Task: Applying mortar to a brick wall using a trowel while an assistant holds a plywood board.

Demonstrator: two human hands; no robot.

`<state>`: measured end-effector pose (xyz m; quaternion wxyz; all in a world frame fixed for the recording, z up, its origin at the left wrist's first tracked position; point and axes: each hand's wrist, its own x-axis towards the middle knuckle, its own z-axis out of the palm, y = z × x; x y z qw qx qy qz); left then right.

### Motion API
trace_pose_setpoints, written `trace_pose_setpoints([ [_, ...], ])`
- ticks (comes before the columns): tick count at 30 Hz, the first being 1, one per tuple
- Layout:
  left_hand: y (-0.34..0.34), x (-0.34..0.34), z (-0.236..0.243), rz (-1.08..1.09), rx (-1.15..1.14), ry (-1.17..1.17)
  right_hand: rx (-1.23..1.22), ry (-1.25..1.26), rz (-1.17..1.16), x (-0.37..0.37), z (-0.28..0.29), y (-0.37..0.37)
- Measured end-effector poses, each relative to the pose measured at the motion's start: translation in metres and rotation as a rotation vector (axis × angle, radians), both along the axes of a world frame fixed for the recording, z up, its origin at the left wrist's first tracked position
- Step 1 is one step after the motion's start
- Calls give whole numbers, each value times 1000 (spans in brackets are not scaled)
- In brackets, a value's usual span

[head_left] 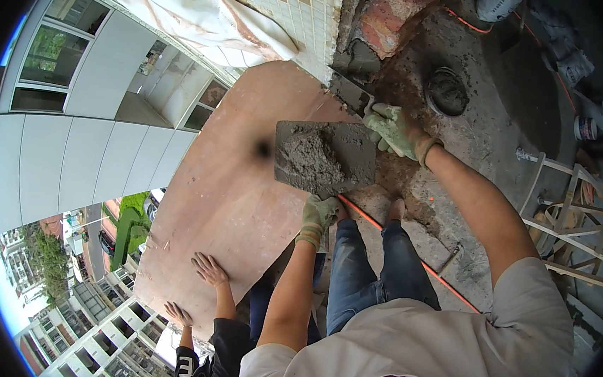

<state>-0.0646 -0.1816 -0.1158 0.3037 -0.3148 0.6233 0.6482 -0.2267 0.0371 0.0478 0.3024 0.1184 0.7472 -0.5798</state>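
Mortar board: 1, flat, squarish, grey-crusted, held out in front of the person over the R edge of the panel. On it 1 mortar heap, wet, lumpy, grainy grey, piled mostly L of ctr; thin smear toward R side.

L hand: knit glove, pale green; fingers clamped on board at its near edge, grip partly hidden underneath. R hand: same glove type, mortar-stained; fingers closed on trowel, 1, flat grey metal blade, pointing up-L to the wall corner. Blade contact w/ wall: can't tell. R hand sits just beside board's far R corner.

Panel: 1, pinkish, smooth, scuffed, curved outer edge. Wide stretch of it betw. board and co-worker's hands (2, bare): one flat on panel, fingers spread; other at outer edge, nearer the drop. Room for moving L of board, over panel; tighter at far side, by tiled wall + broken red brick.

R side: 1 round bucket of mortar on rough concrete floor; 1 ladder-like wooden frame, well apart; 1 straight orange rod near legs.
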Motion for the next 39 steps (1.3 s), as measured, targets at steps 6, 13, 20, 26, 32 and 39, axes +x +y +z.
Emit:
trace_pose_setpoints([
  [6,-20,23,-22,-99,-3,253,43,412,210,-2,35,-12],
  [13,4,-29,53,105,59,66,345,419,498,80,12,24],
  [20,22,-19,74,-203,-252,326,592,788,648,57,43,81],
  [26,86,36,64,-361,-467,498,504,1289,715,49,56,130],
  [32,166,-13,75,239,208,113,193,609,561,55,17,158],
  [39,151,-9,71,-95,-203,387,771,910,979,-5,42,222],
])
